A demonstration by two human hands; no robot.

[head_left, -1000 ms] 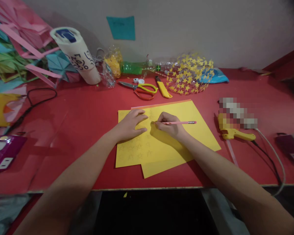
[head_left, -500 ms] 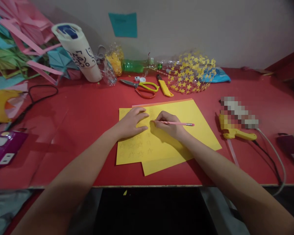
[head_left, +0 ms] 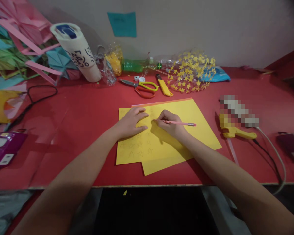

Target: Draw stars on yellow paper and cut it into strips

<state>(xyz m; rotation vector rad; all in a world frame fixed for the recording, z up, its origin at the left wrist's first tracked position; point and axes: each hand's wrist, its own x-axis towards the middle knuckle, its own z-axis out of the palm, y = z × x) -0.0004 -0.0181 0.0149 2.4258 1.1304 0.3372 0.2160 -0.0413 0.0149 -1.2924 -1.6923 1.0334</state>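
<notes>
Yellow paper sheets [head_left: 186, 143] lie overlapping on the red table, with an orange and pink edge showing behind them. Rows of small pencilled stars cover the left part of the paper. My left hand [head_left: 132, 123] rests on that part, palm down with fingers spread. A pink pencil [head_left: 178, 123] is pinched in my right hand [head_left: 170, 124], its tip at the paper just right of my left fingertips and its eraser end pointing right. My left hand hides some of the drawn stars.
Scissors [head_left: 144, 88] and a yellow utility knife [head_left: 164, 85] lie behind the paper. Farther back are a green plastic bottle [head_left: 133, 65], a star-covered clear ball [head_left: 188, 73] and a white tumbler [head_left: 80, 54]. A yellow glue gun [head_left: 238, 133] with its cord lies right, another glue gun [head_left: 3, 102] left.
The pencil and the fingers holding it have shifted very slightly to the right. My left hand stays in place on the paper.
</notes>
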